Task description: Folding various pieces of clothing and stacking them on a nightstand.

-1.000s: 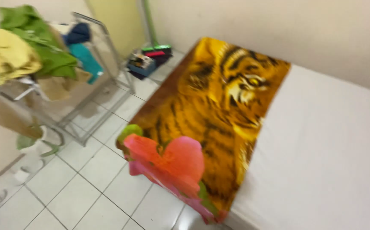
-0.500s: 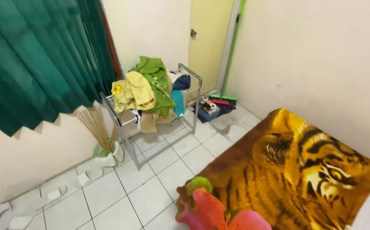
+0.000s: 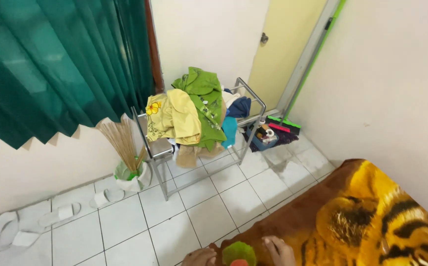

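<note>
From the head camera, both hands sit at the near edge of the picture, only knuckles and fingertips showing: the left hand (image 3: 200, 257) and the right hand (image 3: 279, 250) lie apart, each resting on the near edge of a plush blanket (image 3: 367, 216), with a green and red patch (image 3: 238, 253) of the fabric between them; whether the fingers are clenched on the cloth cannot be told. The blanket is fuzzy, brown at its border and orange-yellow with black tiger stripes, and fills the near right corner. The floor (image 3: 209, 212) is glossy white square tile. Farther off stands a grey metal tube rack (image 3: 251, 123) heaped with soft clothes: a pale yellow shirt with a flower, a green garment, blue pieces behind. Left of it a white pot (image 3: 132, 177) holds a sheaf of thin straw sticks. Right of the rack a small blue tray (image 3: 263, 138) carries little bottles. A green-handled broom (image 3: 312, 64) leans by the yellow door. A pleated green curtain (image 3: 61, 59) hangs far left, and white slippers (image 3: 61, 213) lie below it.
</note>
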